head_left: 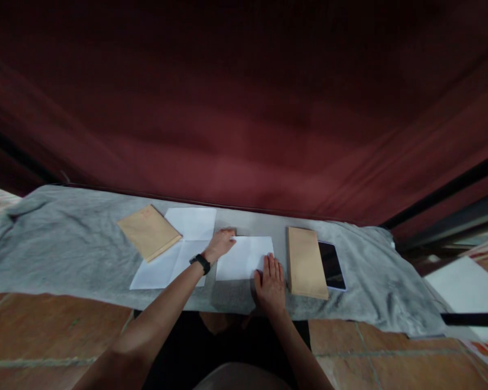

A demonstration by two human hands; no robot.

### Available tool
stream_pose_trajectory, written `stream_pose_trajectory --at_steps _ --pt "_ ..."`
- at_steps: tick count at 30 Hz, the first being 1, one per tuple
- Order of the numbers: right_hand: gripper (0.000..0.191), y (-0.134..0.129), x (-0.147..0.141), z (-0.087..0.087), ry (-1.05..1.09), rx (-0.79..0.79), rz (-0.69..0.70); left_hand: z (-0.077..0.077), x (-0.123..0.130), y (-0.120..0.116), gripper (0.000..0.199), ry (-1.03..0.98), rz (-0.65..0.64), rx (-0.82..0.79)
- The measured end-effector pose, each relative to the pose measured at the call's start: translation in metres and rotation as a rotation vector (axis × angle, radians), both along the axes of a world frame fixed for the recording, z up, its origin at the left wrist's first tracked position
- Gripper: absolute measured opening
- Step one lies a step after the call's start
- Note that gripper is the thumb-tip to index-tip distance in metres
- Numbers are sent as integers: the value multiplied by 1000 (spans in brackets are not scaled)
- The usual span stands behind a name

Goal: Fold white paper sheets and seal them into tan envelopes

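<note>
A white sheet of paper (pixel 242 259), apparently folded, lies in front of me on the grey cloth. My left hand (pixel 220 244), with a black watch on the wrist, is at its upper left corner, fingers curled and closed on the paper's edge. Flat on the lower right part of the sheet rests my right hand (pixel 270 281), its fingers stretched out and holding nothing. To the left, larger creased white paper (pixel 193 223) is spread out, partly under my left forearm. A brown paper envelope or packet (pixel 149 233) lies at an angle over its left side.
A stack of brown envelopes (pixel 306 262) lies right of my right hand, partly covering a dark-screened tablet (pixel 331 265). Grey cloth (pixel 77 238) covers the narrow table. A dark red surface (pixel 244 135) rises behind it, and tiled floor (pixel 44 330) shows below.
</note>
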State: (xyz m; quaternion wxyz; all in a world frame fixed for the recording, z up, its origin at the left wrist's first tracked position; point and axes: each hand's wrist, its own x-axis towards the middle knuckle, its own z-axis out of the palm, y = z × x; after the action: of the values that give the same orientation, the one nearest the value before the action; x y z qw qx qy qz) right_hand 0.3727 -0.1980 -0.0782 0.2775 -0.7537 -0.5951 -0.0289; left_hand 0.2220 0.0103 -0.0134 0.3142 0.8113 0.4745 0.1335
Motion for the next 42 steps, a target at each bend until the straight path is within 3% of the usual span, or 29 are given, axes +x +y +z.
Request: stream_pose_trajectory --at_steps 6,10,13,19,27,31,35,38,42 --pt "60 1 10 -3 335 69 -12 7 -25 -11 20 -311 73 -294" --pt "65 3 18 -8 567 163 -102 9 -38 -26 33 -521 161 -477" --pt "62 4 20 -12 622 209 -114 6 -40 -39 39 -642 259 -581" --pt "57 2 13 -11 645 181 11 -4 -38 -59 41 -795 405 -744" --pt "50 12 21 37 360 166 165 4 -41 -63 41 -889 471 -882" --pt "43 22 25 72 575 137 213 22 -45 -53 34 -978 458 -968" --pt "39 36 26 93 899 177 82 33 -46 -49 25 -1059 529 -858" --pt "45 46 27 86 1066 160 3 31 -42 -58 33 -1035 463 -825" --pt "44 51 26 54 1060 125 -55 17 -36 -73 60 -954 462 -853"
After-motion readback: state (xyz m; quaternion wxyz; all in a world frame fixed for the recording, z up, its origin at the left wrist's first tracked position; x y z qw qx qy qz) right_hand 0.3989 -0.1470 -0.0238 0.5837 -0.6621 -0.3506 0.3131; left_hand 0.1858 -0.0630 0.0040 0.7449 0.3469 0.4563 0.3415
